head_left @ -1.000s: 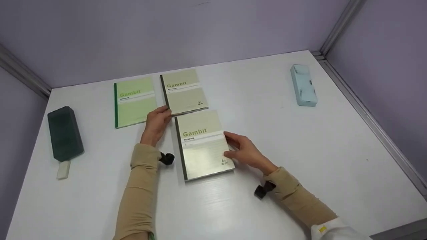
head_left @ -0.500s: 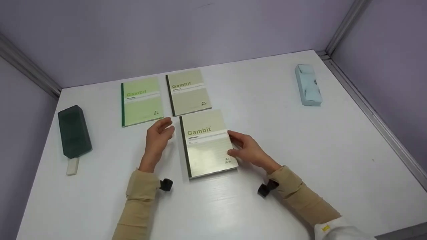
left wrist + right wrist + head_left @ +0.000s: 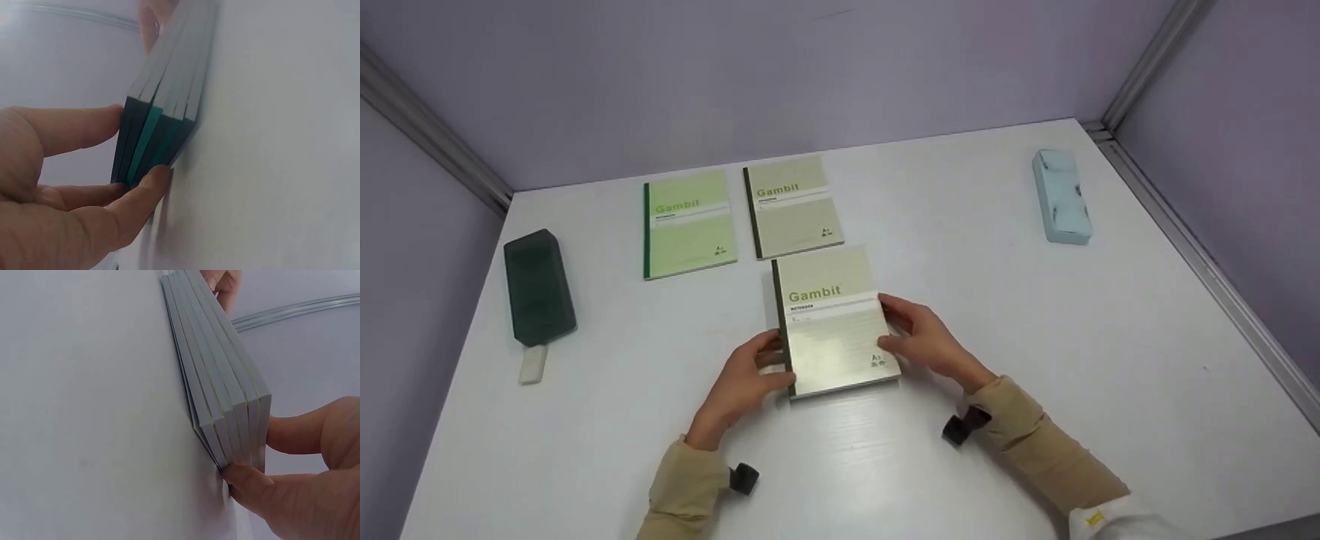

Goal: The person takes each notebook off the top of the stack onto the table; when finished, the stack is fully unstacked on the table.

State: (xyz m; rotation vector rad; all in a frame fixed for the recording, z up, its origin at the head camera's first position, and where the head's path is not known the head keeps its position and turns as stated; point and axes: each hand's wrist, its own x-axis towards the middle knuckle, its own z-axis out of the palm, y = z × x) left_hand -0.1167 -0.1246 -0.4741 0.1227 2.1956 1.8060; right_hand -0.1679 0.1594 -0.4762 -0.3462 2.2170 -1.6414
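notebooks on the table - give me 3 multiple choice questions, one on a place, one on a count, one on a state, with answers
1. Where is the dark green case?
A. on the table's left side
B. beside the pale blue case
C. on the notebook stack

2. How many single notebooks lie beyond the notebook stack?
A. none
B. two
C. four

3. What is the left hand doing?
A. lying flat on the table
B. holding an eraser
C. gripping the stack's spine edge

Answers:
1 A, it lies near the left wall.
2 B, a green notebook and a beige notebook.
3 C, while the right hand grips the opposite edge.
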